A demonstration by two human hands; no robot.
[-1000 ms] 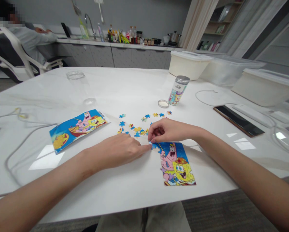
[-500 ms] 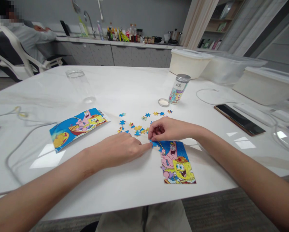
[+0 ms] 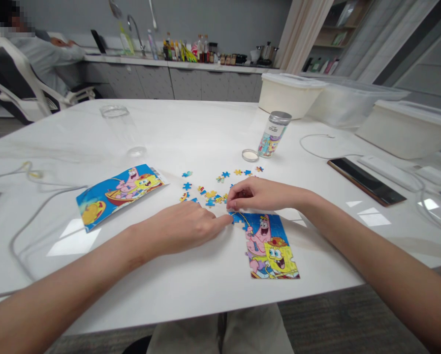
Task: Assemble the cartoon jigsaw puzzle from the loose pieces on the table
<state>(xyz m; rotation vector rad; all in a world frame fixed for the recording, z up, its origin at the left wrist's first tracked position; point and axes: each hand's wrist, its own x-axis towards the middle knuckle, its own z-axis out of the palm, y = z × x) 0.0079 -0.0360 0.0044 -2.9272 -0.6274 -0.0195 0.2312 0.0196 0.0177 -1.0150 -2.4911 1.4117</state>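
Note:
A partly joined jigsaw puzzle lies near the table's front edge, showing a pink starfish and a yellow sponge figure. My left hand is mostly curled, one outstretched fingertip pressing on the blue pieces at the puzzle's upper left corner. Just above that corner, my right hand is closed, thumb against curled fingers; whatever may be between them is hidden. Loose jigsaw pieces lie scattered beyond both hands, some partly covered. Left of them is a slightly bent picture card with the same figures.
Behind the pieces stand a printed canister and its round lid. A clear jar is at left, with cables nearer. At right are a phone and storage boxes. A person sits at far left.
My right hand has lifted slightly away from the puzzle's upper left corner, uncovering more blue pieces there. My left hand stays in place with its fingertip on the corner.

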